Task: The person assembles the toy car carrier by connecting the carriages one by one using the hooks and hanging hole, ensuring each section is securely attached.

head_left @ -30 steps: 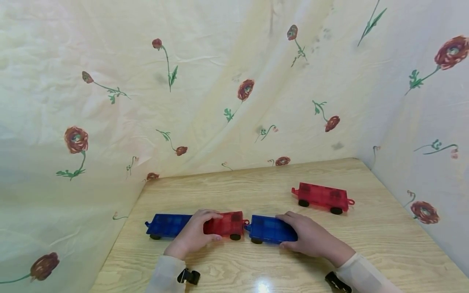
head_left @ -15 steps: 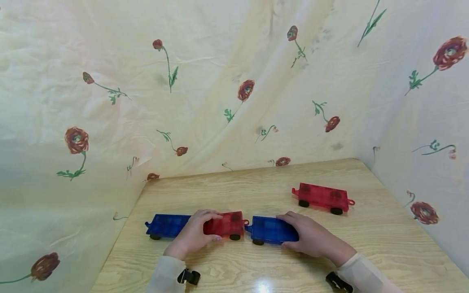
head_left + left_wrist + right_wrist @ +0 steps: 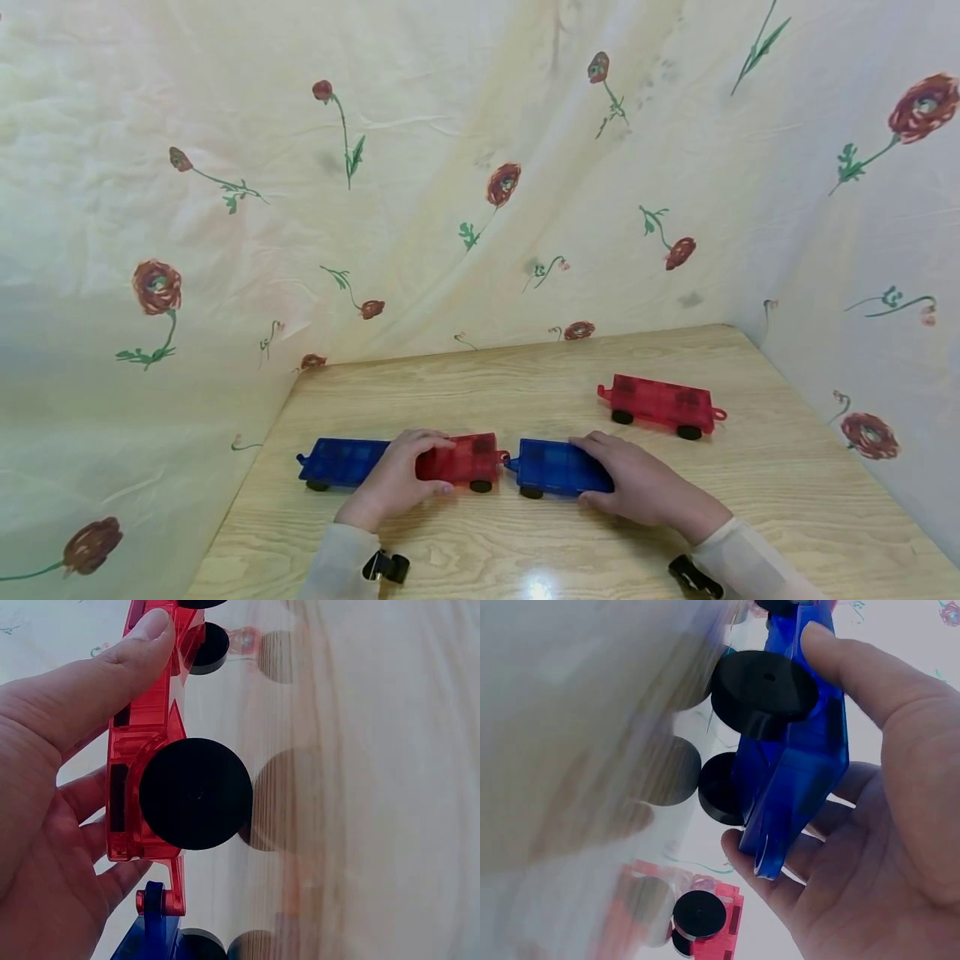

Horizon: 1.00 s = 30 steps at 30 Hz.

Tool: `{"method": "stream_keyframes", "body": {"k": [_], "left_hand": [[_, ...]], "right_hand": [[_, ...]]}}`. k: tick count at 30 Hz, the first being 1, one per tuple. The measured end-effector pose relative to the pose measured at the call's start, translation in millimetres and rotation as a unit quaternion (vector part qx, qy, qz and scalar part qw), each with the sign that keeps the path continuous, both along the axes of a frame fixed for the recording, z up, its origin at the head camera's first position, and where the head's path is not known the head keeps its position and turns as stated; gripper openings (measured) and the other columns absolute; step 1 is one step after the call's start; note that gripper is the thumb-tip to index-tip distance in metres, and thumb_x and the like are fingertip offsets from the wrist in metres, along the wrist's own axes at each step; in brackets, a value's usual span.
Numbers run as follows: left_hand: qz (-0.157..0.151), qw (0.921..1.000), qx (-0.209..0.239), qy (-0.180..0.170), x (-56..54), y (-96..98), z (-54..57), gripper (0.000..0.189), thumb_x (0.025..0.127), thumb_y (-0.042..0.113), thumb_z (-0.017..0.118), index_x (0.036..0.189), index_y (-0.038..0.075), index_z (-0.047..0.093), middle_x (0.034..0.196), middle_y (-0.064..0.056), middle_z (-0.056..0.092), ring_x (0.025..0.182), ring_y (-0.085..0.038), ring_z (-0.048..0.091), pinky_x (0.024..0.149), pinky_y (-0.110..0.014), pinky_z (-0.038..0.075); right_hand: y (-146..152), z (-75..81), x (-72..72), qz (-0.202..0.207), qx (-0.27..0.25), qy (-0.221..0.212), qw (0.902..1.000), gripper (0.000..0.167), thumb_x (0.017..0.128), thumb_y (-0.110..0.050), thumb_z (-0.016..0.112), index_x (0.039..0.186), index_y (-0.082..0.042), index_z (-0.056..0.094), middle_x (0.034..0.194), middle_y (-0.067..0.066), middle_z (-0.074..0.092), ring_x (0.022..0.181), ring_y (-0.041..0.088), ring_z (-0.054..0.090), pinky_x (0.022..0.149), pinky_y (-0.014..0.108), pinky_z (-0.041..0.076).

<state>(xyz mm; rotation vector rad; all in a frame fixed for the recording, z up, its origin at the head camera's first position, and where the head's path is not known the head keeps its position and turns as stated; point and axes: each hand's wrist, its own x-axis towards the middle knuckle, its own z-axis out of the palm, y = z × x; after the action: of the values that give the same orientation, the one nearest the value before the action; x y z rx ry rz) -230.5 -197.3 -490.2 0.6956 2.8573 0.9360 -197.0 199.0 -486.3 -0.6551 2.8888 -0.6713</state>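
My left hand grips a red see-through toy train car, thumb on its near side and fingers over the far side. Behind that hand, a blue car is joined to the red one; in the left wrist view its blue coupling sits on the red car's peg. My right hand holds another blue car by its right end, thumb along the near side. This car's left hook overlaps the red car's right-end coupling in the head view. Its black wheels face the tabletop.
A second red car stands apart at the back right of the wooden table. Cream cloth printed with red flowers rises behind the table and along both sides. Black straps with buckles hang at both wrists.
My right hand has shifted slightly right with its blue car, whose left end has tilted up a little in the head view. The left hand and the other cars stay in place.
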Motion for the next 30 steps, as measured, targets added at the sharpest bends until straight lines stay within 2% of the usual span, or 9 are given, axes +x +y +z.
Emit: {"method": "stream_keyframes", "body": {"k": [6, 13, 18, 23, 30], "left_hand": [[-0.005, 1.0000, 0.002, 0.001, 0.0, 0.0, -1.1, 0.057, 0.083, 0.042, 0.088, 0.136, 0.032, 0.069, 0.146, 0.005, 0.056, 0.137, -0.027, 0.049, 0.110, -0.053, 0.047], [-0.009, 0.9998, -0.019, 0.006, 0.2, 1.3, -3.1, 0.059, 0.083, 0.041, 0.090, 0.137, 0.033, 0.069, 0.146, 0.009, 0.056, 0.139, -0.026, 0.048, 0.111, -0.054, 0.045], [-0.001, 0.9998, -0.020, -0.001, 0.8, 1.7, -1.9, 0.058, 0.083, 0.042, 0.089, 0.137, 0.034, 0.069, 0.147, 0.009, 0.055, 0.139, -0.027, 0.047, 0.111, -0.055, 0.045], [0.000, 0.9998, -0.018, 0.005, -0.5, -2.5, -2.0, 0.057, 0.083, 0.041, 0.089, 0.136, 0.033, 0.069, 0.144, 0.008, 0.057, 0.137, -0.028, 0.049, 0.110, -0.055, 0.045], [0.003, 1.0000, -0.007, 0.000, -3.0, -11.4, -3.1, 0.056, 0.082, 0.037, 0.091, 0.134, 0.033, 0.070, 0.141, 0.009, 0.058, 0.135, -0.027, 0.051, 0.110, -0.054, 0.046]], "right_hand": [[0.6, -0.8, -1.2, 0.005, 0.003, 0.004, 1.0000, 0.080, 0.088, -0.048, 0.084, 0.155, -0.015, 0.053, 0.148, 0.011, 0.056, 0.132, 0.036, 0.056, 0.107, 0.061, 0.047], [3.9, -0.9, -0.7, 0.026, 0.001, 0.004, 0.9997, 0.081, 0.090, -0.047, 0.083, 0.156, -0.013, 0.050, 0.150, 0.014, 0.054, 0.134, 0.040, 0.053, 0.107, 0.063, 0.046], [4.6, -2.1, -2.8, 0.002, -0.004, -0.001, 1.0000, 0.083, 0.088, -0.050, 0.084, 0.156, -0.014, 0.051, 0.150, 0.012, 0.053, 0.133, 0.036, 0.054, 0.107, 0.061, 0.047], [11.2, -3.4, -6.1, -0.028, -0.011, 0.006, 0.9995, 0.089, 0.085, -0.059, 0.083, 0.154, -0.012, 0.053, 0.152, 0.017, 0.051, 0.136, 0.039, 0.052, 0.108, 0.061, 0.046], [18.5, -2.0, -9.1, -0.021, -0.029, -0.007, 0.9993, 0.091, 0.088, -0.057, 0.080, 0.157, -0.009, 0.047, 0.156, 0.022, 0.045, 0.141, 0.044, 0.047, 0.110, 0.063, 0.043]]}}
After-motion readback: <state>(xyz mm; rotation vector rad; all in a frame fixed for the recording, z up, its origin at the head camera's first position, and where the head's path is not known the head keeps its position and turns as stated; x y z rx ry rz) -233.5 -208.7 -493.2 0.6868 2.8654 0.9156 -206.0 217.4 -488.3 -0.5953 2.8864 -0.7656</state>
